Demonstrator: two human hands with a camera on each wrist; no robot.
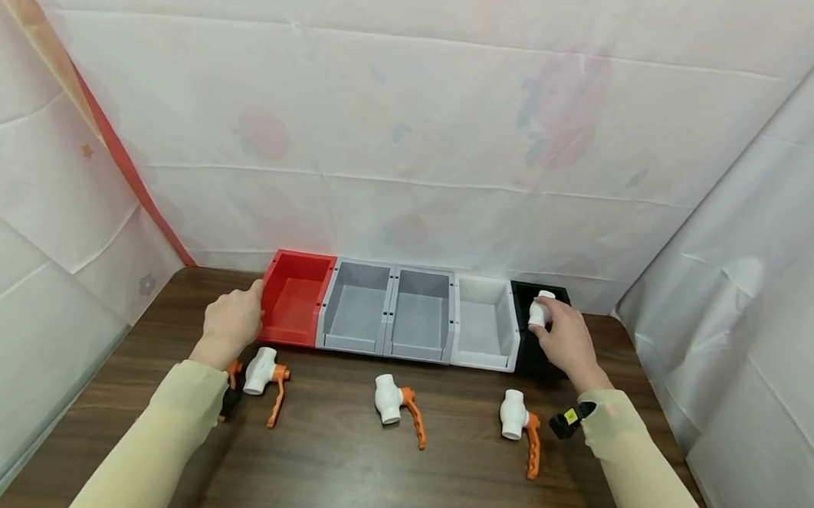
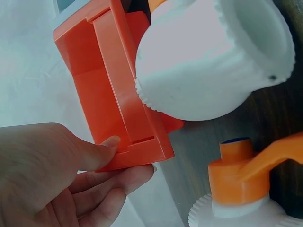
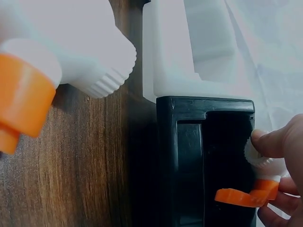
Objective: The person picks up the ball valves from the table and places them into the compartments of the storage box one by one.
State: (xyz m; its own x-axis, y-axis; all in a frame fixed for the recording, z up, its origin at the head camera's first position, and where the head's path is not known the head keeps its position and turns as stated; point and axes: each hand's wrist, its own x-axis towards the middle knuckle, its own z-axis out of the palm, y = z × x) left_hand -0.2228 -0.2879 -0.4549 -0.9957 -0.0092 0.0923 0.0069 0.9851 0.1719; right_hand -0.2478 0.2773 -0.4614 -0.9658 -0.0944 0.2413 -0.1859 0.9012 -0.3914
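My left hand [image 1: 231, 318] pinches the left side wall of a red bin [image 1: 298, 302]; in the left wrist view the thumb [image 2: 102, 151] lies inside the wall and the fingers outside. At the right end, my right hand [image 1: 568, 341] holds a white ball valve [image 1: 539, 313] at the black bin [image 1: 529, 359]. The right wrist view shows the valve's orange lever [image 3: 236, 196] over the bin's dark interior, with thumb and fingers around the valve. Whether the valve touches the bin floor cannot be told.
Between the red and black bins stand two grey bins [image 1: 354, 342] and a white bin [image 1: 486, 360]. White valves with orange levers lie in front: one left [image 1: 260, 371], one central [image 1: 388, 400], one right [image 1: 513, 415]. Another orange part [image 1: 233, 371] is mostly hidden by the left wrist.
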